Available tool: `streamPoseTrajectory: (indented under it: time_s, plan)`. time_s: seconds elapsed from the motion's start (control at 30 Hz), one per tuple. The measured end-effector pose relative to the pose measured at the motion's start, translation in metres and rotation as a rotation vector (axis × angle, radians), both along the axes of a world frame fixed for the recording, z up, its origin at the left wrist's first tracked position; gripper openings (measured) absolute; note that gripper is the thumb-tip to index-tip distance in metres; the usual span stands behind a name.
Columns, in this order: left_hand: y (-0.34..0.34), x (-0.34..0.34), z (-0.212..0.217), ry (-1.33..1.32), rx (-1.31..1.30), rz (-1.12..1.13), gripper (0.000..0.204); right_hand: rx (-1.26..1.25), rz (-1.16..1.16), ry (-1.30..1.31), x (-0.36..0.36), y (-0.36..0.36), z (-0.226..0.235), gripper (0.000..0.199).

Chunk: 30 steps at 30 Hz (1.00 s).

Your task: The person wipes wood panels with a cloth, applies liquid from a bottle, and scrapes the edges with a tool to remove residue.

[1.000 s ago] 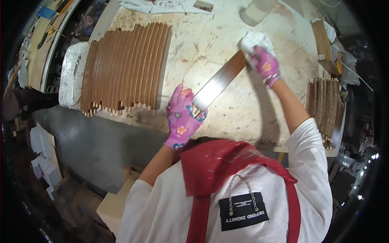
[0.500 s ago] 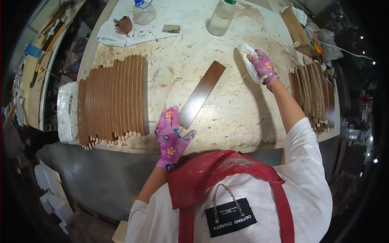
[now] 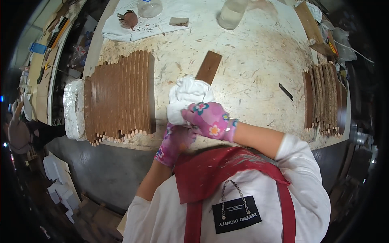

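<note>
Wood strip [image 3: 209, 67], dark brown and flat, lies on the workbench [image 3: 251, 60] near its middle, running at a slant from the upper right down toward me. I see only its far end; the near part is covered by a white cloth [image 3: 187, 97] bunched on top of it.

My right hand [image 3: 208, 119], in a pink flowered glove, has its fingers clenched around the cloth and presses it down on the strip. My left hand [image 3: 174, 141], gloved the same way, sits just below and partly under the right one at the near edge of the bench; I cannot tell whether its fingers grip the strip or merely rest there.

To the left, a wide row of similar brown strips [image 3: 119, 97] lies side by side, touching one another. Beside that row, at the bench edge, lies a white wrapped block [image 3: 73, 109]. To the right, well apart, sits a smaller stack of strips [image 3: 322, 99]. At the far side stand a clear plastic bottle [image 3: 231, 14] and a jar [image 3: 149, 7] on a stained white sheet [image 3: 121, 30].
</note>
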<state>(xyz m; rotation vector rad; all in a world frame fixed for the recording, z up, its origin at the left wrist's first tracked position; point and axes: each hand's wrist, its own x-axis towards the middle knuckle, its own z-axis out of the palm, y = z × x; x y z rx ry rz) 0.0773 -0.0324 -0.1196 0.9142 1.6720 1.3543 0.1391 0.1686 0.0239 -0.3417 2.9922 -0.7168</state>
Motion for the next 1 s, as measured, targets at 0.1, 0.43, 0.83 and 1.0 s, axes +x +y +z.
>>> streamPoseTrajectory:
  time_s: [0.1, 0.43, 0.83, 1.0]
  plan:
    - [0.007, -0.001, 0.064, -1.63, 0.246, 0.204, 0.05, 0.103, -0.51, -0.239, -0.054, 0.029, 0.001, 0.034]
    - [0.013, 0.003, 0.092, -1.489, 0.197, 0.429, 0.051, 0.145, -0.314, -0.119, -0.063, 0.068, 0.003, 0.042]
    - [0.03, 0.004, 0.111, -1.186, 0.198, 0.341, 0.054, 0.076, -0.887, -0.06, -0.06, 0.195, -0.029, 0.051]
    - [0.027, 0.01, 0.114, -1.076, 0.275, 0.34, 0.055, 0.394, -0.778, 0.252, -0.001, 0.156, 0.003, 0.06]
